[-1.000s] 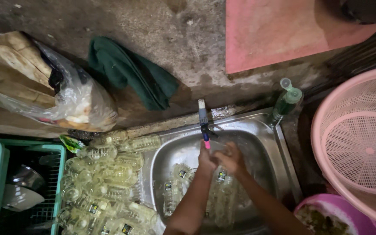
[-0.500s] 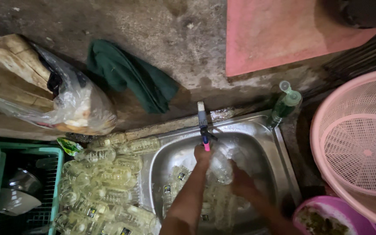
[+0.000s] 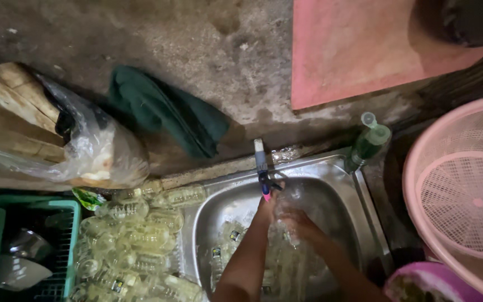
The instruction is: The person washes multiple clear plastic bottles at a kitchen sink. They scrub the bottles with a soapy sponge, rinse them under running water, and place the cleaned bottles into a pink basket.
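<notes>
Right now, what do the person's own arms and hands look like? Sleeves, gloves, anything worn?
Both forearms are bare, no sleeves in view. The left hand and right hand wear no gloves. No watch, ring or band can be made out in the dim light. Upper arms are out of frame.

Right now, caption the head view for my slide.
Two hands, left hand and right hand, hold a clear plastic bottle under the tap over a steel sink.

A clear plastic bottle (image 3: 294,196) sits just below the centre of the frame, inside the steel sink (image 3: 219,204), right under the tap (image 3: 262,170). It is transparent and glossy with wet glints, its rounded body tilted, one end up toward the tap's pink tip. More clear bottles (image 3: 275,263) lie lower in the sink, toward the bottom edge, on their sides and partly blurred
</notes>
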